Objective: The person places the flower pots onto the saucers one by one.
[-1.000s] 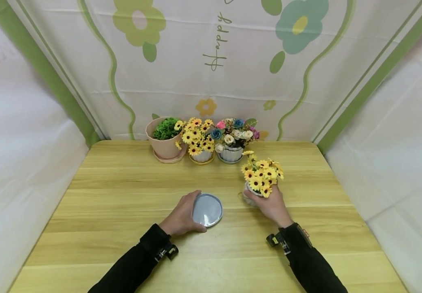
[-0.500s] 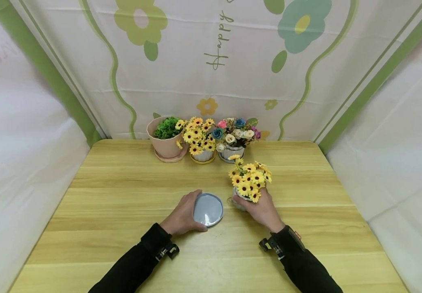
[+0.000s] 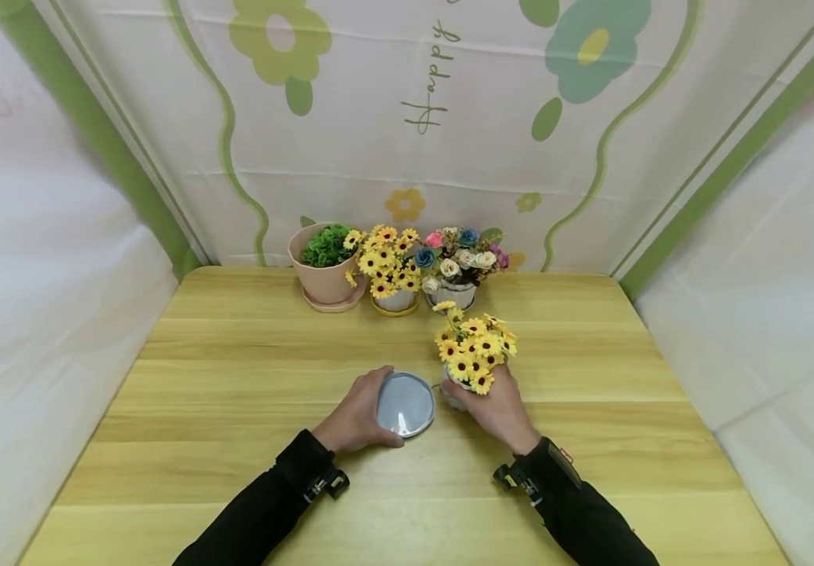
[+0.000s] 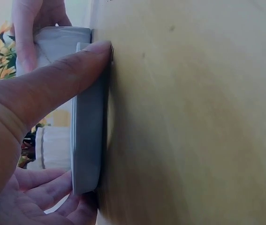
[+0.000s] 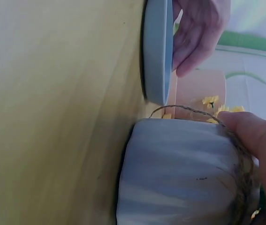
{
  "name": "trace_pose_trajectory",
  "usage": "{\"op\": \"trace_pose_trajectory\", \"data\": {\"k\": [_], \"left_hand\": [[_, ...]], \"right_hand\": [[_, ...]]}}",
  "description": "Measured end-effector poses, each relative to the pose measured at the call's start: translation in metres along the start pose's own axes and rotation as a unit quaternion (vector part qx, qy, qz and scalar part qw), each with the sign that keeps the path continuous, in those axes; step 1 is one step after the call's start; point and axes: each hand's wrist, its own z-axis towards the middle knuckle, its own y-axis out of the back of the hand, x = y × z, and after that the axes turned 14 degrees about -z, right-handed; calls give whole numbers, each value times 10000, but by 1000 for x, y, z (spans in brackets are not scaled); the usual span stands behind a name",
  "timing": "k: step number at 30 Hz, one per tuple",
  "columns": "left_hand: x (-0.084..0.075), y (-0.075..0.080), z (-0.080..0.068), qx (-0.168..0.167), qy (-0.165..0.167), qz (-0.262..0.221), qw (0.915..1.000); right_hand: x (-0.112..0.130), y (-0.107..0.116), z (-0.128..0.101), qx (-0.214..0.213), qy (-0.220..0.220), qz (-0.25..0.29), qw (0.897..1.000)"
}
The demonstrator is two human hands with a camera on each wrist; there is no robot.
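Observation:
My left hand [image 3: 360, 413] holds a shallow blue-grey saucer [image 3: 405, 405] by its edge, thumb on the near side and fingers round the far side. In the left wrist view the saucer [image 4: 88, 126] lies low at the wooden tabletop. Just to its right, my right hand [image 3: 495, 405] grips a whitish flowerpot [image 3: 455, 398] filled with yellow daisy-like flowers [image 3: 474, 350]. The right wrist view shows the thumb near the rim of the pot [image 5: 179, 173], where a twine cord [image 5: 189, 108] is tied. The pot's base is close to the table, beside the saucer.
Along the back edge of the table [image 3: 237, 472] stand a pink pot [image 3: 325, 283] with green foliage, a white pot of yellow flowers [image 3: 386, 259] on a yellow saucer, and a pot of mixed roses [image 3: 456, 267]. A printed cloth [image 3: 379, 94] hangs behind them.
My right hand has brought the pot of yellow flowers leftward, close to the saucer. The left hand keeps its hold on the saucer at nearly the same spot.

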Motion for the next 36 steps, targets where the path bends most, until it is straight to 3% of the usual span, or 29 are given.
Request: {"op": "trace_pose_trajectory", "data": {"k": [7, 14, 19, 27, 36], "left_hand": [[0, 0, 0, -17, -17, 22, 10000], [0, 1, 0, -19, -29, 41, 10000], [0, 2, 0, 122, -68, -146, 9998], [2, 3, 6, 183, -1135, -209, 9931], [4, 2, 4, 91, -1304, -183, 9912]], "right_hand": [[12, 2, 6, 3, 13, -6, 10000], [42, 8, 11, 23, 526, 182, 9984], [60, -2, 8, 272, 780, 290, 9962], [70, -29, 1, 593, 782, 201, 9950], [65, -47, -7, 591, 1058, 101, 9926]]}}
